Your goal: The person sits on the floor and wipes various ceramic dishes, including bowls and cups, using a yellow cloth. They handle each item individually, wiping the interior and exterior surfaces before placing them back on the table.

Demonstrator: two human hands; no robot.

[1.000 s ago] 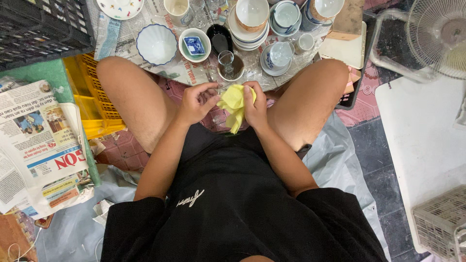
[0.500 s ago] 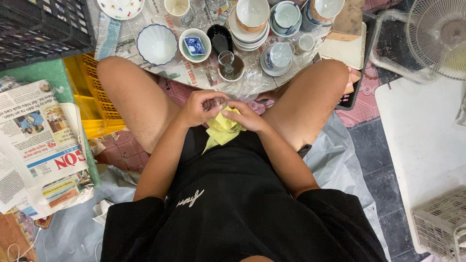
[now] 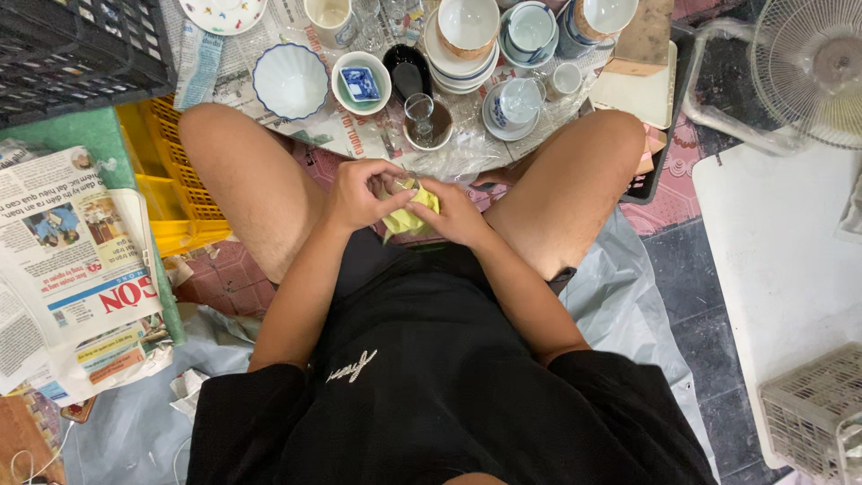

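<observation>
The left hand [image 3: 359,193] and the right hand [image 3: 453,214] meet between the knees, both closed around a yellow cloth [image 3: 406,218] that is bunched between the fingers. A small clear object shows at the top of the cloth, under the left thumb; what it is cannot be told. The cloth hangs just above the lap, over the black shirt [image 3: 422,386].

Just beyond the hands, dishes stand on newspaper on the floor: a clear glass [image 3: 418,115] in a brown saucer, a white fluted bowl [image 3: 290,81], a small green dish [image 3: 361,83] with a blue square in it, a black spoon-shaped dish [image 3: 409,70], a stack of plates with a bowl [image 3: 467,22] on top, and a cup [image 3: 519,97] on a saucer. A yellow crate [image 3: 175,180] lies beside the left thigh, with a folded newspaper [image 3: 72,260] further left. A black crate [image 3: 72,45] sits at the upper left. A fan [image 3: 813,67] stands at the upper right, by a white board [image 3: 790,269]
</observation>
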